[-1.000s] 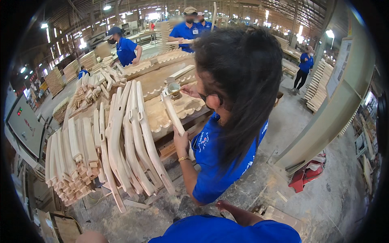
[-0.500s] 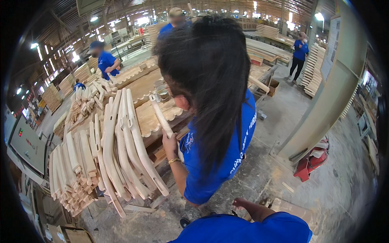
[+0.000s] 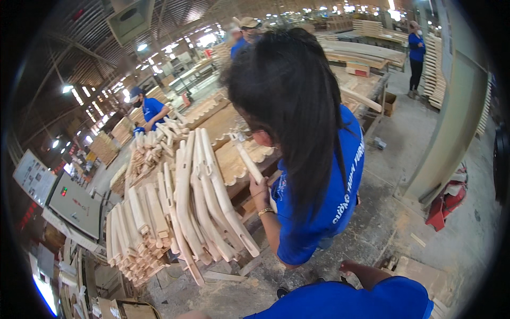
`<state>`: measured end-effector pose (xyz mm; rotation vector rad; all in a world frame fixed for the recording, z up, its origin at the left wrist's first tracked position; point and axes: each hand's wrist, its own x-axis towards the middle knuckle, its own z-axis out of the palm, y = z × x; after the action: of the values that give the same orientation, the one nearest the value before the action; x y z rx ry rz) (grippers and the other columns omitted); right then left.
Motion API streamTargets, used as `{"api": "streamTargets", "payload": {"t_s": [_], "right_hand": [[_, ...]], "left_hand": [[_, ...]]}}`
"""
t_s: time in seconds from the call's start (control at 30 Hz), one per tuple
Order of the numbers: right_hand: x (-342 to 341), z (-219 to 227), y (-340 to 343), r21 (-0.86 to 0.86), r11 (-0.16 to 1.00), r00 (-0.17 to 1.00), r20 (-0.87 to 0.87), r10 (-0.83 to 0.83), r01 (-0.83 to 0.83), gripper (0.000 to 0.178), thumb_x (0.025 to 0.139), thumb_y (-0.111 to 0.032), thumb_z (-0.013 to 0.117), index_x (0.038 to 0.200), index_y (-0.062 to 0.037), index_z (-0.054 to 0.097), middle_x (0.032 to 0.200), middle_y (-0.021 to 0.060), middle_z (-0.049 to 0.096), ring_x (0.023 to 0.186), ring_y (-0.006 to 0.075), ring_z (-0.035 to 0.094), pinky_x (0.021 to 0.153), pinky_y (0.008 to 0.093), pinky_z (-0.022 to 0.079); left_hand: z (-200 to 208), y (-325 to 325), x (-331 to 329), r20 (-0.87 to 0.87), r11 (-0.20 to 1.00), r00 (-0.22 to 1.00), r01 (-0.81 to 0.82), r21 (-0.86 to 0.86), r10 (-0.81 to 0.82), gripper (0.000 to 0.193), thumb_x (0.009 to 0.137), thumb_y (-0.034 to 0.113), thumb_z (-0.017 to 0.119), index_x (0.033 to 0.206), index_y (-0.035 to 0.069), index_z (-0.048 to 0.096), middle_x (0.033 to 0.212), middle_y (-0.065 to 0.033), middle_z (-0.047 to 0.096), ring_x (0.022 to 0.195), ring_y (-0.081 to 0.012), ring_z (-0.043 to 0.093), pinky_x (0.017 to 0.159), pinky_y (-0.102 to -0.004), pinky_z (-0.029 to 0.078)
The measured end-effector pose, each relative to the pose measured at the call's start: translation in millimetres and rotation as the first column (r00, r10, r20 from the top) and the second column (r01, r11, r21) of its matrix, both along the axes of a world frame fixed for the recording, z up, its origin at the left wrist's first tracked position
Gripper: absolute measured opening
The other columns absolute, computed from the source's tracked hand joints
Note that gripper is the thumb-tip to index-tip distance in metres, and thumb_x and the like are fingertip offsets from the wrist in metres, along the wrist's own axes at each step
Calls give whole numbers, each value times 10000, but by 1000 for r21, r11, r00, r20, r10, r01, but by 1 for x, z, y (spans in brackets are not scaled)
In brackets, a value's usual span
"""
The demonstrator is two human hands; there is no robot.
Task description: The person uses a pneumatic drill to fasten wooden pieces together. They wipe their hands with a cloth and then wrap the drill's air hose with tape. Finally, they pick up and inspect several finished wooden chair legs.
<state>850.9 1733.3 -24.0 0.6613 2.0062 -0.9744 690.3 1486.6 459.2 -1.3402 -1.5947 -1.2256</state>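
My right hand (image 3: pixel 348 267) hangs low at my side, past the blue sleeve. Its fingers look loosely apart, and I see nothing in them. At the bottom edge, a blurred sliver of skin (image 3: pixel 194 315) is likely my left hand or forearm; its fingers are hidden. Close in front stands a co-worker in a blue shirt (image 3: pixel 311 202), back turned to me. The co-worker's hand (image 3: pixel 259 194) holds a pale slotted wooden piece (image 3: pixel 247 162). Left of them lies a pile of long curved wooden parts (image 3: pixel 212 196), some with slots, over a stack of shorter pieces (image 3: pixel 133 234).
A control cabinet (image 3: pixel 75 204) stands at the left. A steel column (image 3: pixel 451 133) rises at the right, with a red object (image 3: pixel 446 204) by its foot. Scalloped boards (image 3: pixel 247 165) lie on the work table. More people work farther back, among wood stacks (image 3: pixel 366 27).
The whole view has swung left, so the pile, co-worker and column sit farther right. A sliver of skin has appeared at the bottom edge. The co-worker still holds the wooden piece.
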Motion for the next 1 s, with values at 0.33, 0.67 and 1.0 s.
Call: {"api": "streamTargets", "payload": {"t_s": [0.33,0.67,1.0], "right_hand": [[10,-19,-5,-8,992,991,-53,-127,126,289,801,-387,567,787,-115,661,643,77,644,629,224,644,624,356,518],[30,-6,-2,71,997,997,74,4,-9,310,819,-391,570,911,-103,642,756,82,658,646,209,649,641,351,532],[14,-4,2,-77,977,980,19,-198,199,185,775,-325,629,750,-149,577,651,32,611,570,201,608,533,335,501]], "left_hand": [[-110,-83,-37,195,749,741,-551,-368,642,106,722,51,662,814,29,615,968,-100,598,998,-289,539,867,-393,406],[-168,-91,-38,127,592,629,-616,-519,767,173,744,135,633,908,78,623,1023,-75,613,1154,-324,490,1073,-503,191],[-203,-68,-42,81,522,585,-642,-562,807,211,716,147,637,926,137,634,1150,-38,538,1293,-304,338,1042,-617,124]]}}
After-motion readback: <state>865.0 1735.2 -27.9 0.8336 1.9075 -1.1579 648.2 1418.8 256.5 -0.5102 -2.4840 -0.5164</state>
